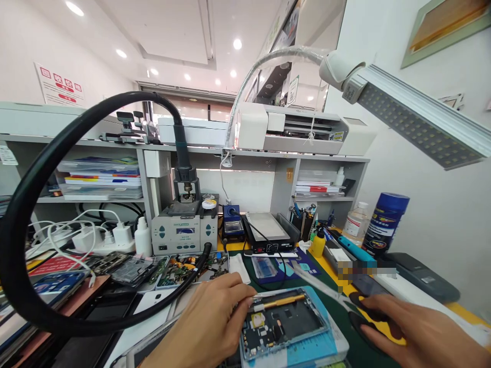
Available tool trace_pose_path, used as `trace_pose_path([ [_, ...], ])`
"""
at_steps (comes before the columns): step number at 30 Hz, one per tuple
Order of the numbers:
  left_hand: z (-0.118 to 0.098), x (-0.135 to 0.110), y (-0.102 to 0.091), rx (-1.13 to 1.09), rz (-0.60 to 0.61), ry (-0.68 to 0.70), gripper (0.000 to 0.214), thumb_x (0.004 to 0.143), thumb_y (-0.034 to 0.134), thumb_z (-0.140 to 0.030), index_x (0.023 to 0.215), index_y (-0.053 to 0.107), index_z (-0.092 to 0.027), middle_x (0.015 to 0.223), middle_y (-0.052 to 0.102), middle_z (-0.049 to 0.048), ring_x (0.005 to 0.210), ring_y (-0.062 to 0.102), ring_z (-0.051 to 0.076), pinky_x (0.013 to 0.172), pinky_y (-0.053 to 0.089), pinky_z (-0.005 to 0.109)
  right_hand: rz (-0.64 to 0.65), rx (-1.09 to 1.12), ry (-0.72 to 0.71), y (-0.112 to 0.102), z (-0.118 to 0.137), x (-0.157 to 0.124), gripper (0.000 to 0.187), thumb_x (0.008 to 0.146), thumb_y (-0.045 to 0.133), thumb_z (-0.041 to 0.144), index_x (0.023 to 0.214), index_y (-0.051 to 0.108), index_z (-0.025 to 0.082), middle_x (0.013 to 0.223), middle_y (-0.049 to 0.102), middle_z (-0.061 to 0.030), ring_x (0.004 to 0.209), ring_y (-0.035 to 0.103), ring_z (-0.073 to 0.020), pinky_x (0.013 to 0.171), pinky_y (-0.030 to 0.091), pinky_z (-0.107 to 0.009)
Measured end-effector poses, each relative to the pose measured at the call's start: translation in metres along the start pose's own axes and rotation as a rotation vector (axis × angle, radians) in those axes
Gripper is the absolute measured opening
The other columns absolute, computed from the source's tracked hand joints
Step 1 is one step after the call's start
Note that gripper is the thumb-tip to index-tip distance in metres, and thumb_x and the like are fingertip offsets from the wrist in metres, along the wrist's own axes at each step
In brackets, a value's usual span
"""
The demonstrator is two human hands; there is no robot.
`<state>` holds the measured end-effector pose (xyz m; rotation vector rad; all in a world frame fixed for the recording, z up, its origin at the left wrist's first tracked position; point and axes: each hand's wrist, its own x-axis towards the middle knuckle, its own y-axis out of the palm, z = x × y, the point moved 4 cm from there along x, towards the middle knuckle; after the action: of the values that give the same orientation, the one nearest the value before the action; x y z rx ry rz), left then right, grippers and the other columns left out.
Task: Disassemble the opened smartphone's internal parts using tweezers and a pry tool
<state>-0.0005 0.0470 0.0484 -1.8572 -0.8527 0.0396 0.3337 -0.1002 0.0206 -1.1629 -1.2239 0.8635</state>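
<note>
An opened phone (284, 327), its dark inner frame and small circuit parts showing, rests on a blue-and-white box (330, 352). A yellow-orange strip lies along the phone's upper part. At its upper left corner, my left hand (209, 319) is closed, thumb and fingertips pinched on the phone's edge. To the right, my right hand (410, 327) has its fingers in the black handles of a pair of scissors (347, 302). The silver blades point up and left over the green mat, behind the phone and apart from it.
A black hose (23, 204) loops across the left from a hot-air station (184, 232). Phone boards in a tray (184, 271) and several phones crowd the left. Behind stands a heating plate (268, 227); a blue spray can (385, 225) is at right. A lamp (418, 112) hangs above.
</note>
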Motion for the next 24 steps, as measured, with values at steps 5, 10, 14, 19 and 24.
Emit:
trace_pose_path([
  [5, 0.002, 0.002, 0.003, -0.009, 0.019, -0.003, 0.033, 0.107, 0.041, -0.03, 0.106, 0.074, -0.031, 0.095, 0.069, 0.0021, 0.087, 0.066, 0.023, 0.074, 0.045, 0.031, 0.155, -0.023, 0.248, 0.002, -0.017, 0.013, 0.028, 0.093, 0.058, 0.049, 0.08, 0.065, 0.025, 0.076, 0.078, -0.0089, 0.07, 0.073, -0.0338, 0.059, 0.046, -0.041],
  [10, 0.002, 0.004, 0.005, -0.007, 0.026, -0.015, 0.032, 0.107, 0.041, -0.03, 0.114, 0.072, -0.03, 0.101, 0.07, 0.0032, 0.094, 0.068, 0.025, 0.078, 0.047, 0.033, 0.259, -0.046, 0.333, 0.009, -0.02, 0.026, 0.025, 0.097, 0.064, 0.042, 0.084, 0.065, 0.021, 0.079, 0.074, -0.0034, 0.072, 0.071, -0.0237, 0.063, 0.05, -0.036],
  [14, 0.002, 0.003, 0.005, 0.0, 0.031, -0.019, 0.033, 0.107, 0.041, -0.031, 0.118, 0.072, -0.03, 0.103, 0.071, 0.0033, 0.096, 0.069, 0.025, 0.08, 0.048, 0.033, 0.335, -0.084, 0.353, 0.01, -0.018, 0.043, 0.025, 0.103, 0.065, 0.041, 0.098, 0.07, 0.017, 0.092, 0.073, -0.0017, 0.083, 0.071, -0.0193, 0.079, 0.059, -0.038],
  [19, 0.001, 0.002, 0.004, 0.0, 0.035, -0.034, 0.032, 0.106, 0.043, -0.029, 0.121, 0.072, -0.03, 0.105, 0.071, 0.0038, 0.098, 0.068, 0.025, 0.082, 0.049, 0.033, 0.41, -0.038, 0.351, 0.014, -0.018, 0.063, 0.023, 0.103, 0.067, 0.038, 0.103, 0.072, 0.016, 0.1, 0.075, -0.0033, 0.088, 0.073, -0.0201, 0.08, 0.062, -0.039],
  [24, 0.001, 0.0, 0.003, -0.025, 0.043, -0.066, 0.03, 0.105, 0.046, -0.029, 0.12, 0.072, -0.028, 0.107, 0.071, 0.005, 0.1, 0.067, 0.026, 0.083, 0.048, 0.033, 0.408, 0.094, 0.296, 0.005, -0.019, 0.063, 0.024, 0.104, 0.066, 0.038, 0.099, 0.07, 0.015, 0.085, 0.072, 0.0002, 0.067, 0.07, -0.0143, 0.06, 0.059, -0.029],
])
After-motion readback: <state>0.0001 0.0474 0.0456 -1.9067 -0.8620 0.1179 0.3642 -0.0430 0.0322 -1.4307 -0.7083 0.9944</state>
